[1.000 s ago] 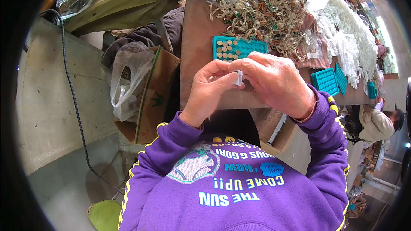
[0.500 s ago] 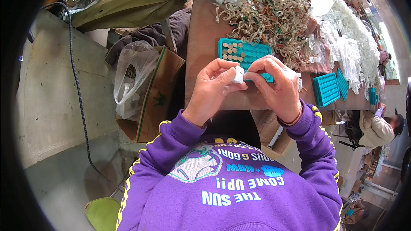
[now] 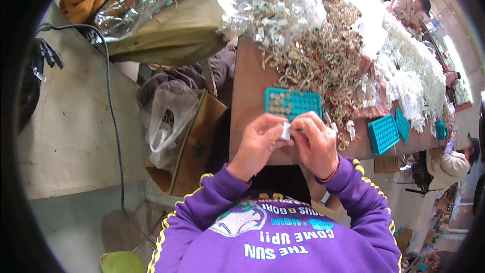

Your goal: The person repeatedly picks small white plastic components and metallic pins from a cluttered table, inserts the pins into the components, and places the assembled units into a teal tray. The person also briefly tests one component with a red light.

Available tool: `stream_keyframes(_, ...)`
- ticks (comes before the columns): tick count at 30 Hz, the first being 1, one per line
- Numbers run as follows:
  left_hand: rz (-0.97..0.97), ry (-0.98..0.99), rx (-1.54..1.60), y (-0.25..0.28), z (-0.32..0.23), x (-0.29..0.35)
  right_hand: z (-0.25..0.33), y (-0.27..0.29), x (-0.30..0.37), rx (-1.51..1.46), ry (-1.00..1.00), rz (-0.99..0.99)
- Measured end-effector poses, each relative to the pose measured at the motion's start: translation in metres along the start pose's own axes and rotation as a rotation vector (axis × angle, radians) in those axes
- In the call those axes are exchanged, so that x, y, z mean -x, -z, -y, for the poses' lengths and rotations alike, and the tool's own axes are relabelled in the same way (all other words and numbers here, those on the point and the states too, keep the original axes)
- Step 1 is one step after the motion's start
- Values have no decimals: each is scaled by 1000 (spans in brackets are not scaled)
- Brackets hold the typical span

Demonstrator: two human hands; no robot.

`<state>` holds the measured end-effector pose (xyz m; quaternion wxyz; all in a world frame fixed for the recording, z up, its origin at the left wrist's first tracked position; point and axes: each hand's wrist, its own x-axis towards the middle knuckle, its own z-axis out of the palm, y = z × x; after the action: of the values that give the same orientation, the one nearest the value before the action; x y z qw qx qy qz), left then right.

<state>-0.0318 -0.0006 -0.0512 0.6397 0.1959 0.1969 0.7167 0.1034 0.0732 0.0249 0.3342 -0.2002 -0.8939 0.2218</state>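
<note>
My left hand [image 3: 258,142] pinches a small white plastic housing [image 3: 285,131] between thumb and fingers, at the near edge of the table. My right hand [image 3: 317,144] is closed against the housing's right side, its thumb and fingertips pressed together. Whatever those fingertips hold is too small or hidden to make out. Just beyond both hands lies a teal tray [image 3: 309,102] with rows of round hollows. Several tan round discs [image 3: 277,102] fill hollows on its left part.
Tangled cord bundles [image 3: 323,55] heap behind the tray, beside bagged white parts [image 3: 275,20]. More teal trays [image 3: 384,134] lie to the right, near a pile of clear plastic pieces [image 3: 409,55]. A cardboard box [image 3: 199,141] stands left of the table. Other people sit at far right.
The whole view has tilted, so table and hands appear lower in the picture. My right fingertips have come closer against the white housing, which stays in my left hand.
</note>
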Motion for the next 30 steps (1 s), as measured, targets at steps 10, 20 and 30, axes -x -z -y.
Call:
stream_keyframes(10,-18,11,24,0,-1,1,0,2,3,-45,6,-4)
stream_keyframes(20,292,-718,-1219,-49,-67,-31,-1,18,31,-286,-202,-356)
stream_keyframes(30,227,-612,-2178,-25,-82,-156,-14,32,64,-151,-367,-374)
